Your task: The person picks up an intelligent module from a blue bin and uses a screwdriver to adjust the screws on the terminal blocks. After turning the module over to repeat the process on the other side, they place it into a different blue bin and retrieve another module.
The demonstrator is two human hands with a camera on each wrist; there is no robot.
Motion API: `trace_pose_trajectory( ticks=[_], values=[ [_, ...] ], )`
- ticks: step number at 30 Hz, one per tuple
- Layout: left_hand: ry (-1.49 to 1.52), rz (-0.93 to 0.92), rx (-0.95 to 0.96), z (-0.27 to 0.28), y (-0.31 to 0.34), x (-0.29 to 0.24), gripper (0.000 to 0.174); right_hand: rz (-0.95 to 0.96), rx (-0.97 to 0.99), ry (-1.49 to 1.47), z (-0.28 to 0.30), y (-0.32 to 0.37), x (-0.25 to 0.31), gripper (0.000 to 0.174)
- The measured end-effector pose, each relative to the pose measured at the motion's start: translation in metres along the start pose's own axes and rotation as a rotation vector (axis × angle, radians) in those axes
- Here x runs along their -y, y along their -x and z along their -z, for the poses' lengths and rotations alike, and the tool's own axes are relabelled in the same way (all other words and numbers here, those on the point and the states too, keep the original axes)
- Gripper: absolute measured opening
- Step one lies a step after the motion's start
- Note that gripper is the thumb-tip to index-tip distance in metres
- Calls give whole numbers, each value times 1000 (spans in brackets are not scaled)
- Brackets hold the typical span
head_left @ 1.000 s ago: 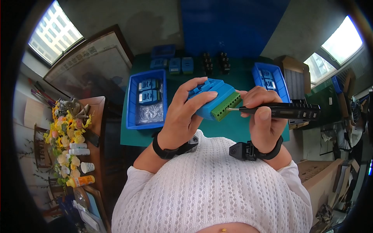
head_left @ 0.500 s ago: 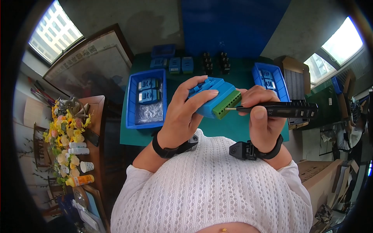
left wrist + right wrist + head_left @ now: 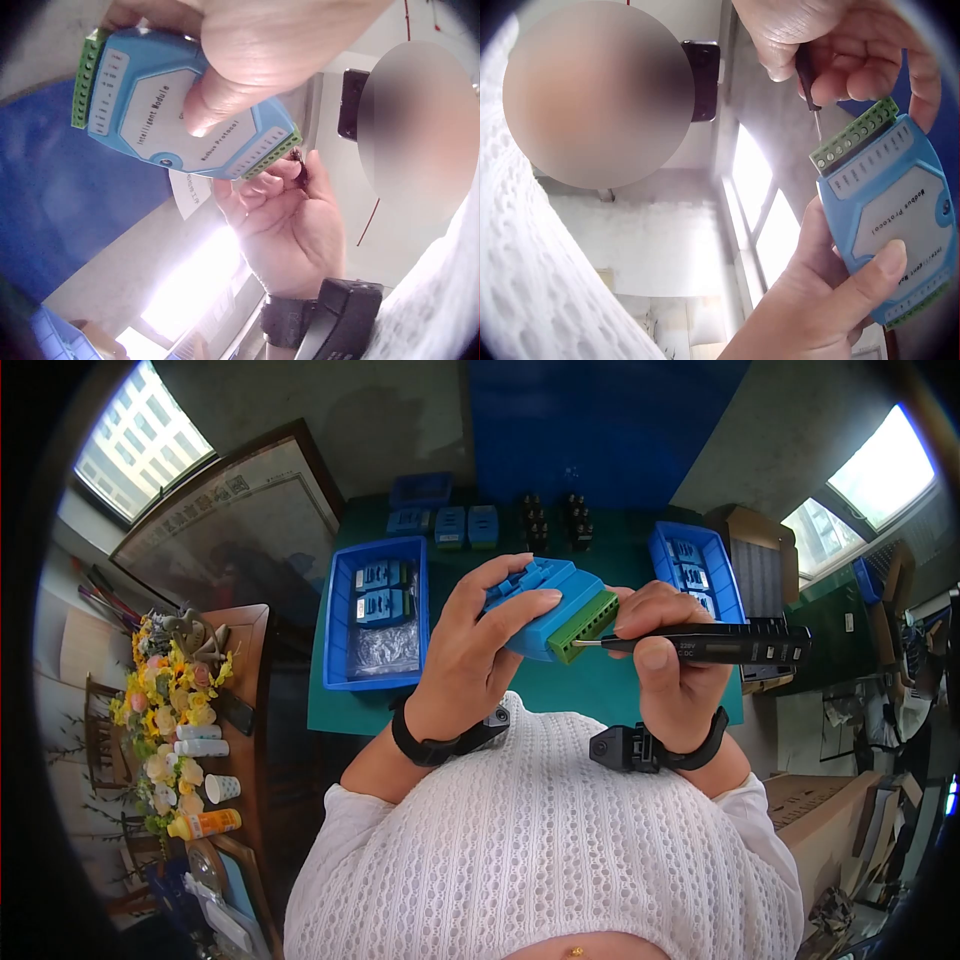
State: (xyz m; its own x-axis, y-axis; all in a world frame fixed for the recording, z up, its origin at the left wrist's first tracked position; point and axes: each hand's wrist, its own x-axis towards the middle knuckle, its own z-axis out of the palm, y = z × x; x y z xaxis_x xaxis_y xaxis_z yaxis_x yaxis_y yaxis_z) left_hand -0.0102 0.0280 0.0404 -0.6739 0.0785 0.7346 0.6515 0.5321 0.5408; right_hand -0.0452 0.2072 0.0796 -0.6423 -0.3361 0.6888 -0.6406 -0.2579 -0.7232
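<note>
My left hand grips a blue module, its thumb across the labelled face, which reads "Intelligent Module" and "Modbus Protocol" in the left wrist view. Green terminal blocks run along both ends; one block faces my right hand. That hand holds a black voltage-tester screwdriver between thumb and fingers, roughly level, its small display toward the head camera. In the head view, the thin metal shaft reaches the near end of the green block. From the right wrist, its tip shows right by the row of screws.
A blue bin with modules and a clear plastic bag stands left on the green table. Another blue bin with modules stands right. At the back are several blue modules and black parts.
My right hand and the tester have shifted slightly left, the tip moving toward the near end of the green block. The module has tilted slightly; my left hand keeps its grip.
</note>
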Motion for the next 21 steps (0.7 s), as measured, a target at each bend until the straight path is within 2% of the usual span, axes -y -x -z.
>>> trace_pose_trajectory(
  ticks=[6, 21],
  values=[
    [-7, -5, 0, 1, -1, 0, 48, -25, -48, -65, -1, 1, 0, 21],
    [-19, -6, 5, 1, -1, 0, 46, -23, -6, 16, -2, 0, 3, 21]
  ],
)
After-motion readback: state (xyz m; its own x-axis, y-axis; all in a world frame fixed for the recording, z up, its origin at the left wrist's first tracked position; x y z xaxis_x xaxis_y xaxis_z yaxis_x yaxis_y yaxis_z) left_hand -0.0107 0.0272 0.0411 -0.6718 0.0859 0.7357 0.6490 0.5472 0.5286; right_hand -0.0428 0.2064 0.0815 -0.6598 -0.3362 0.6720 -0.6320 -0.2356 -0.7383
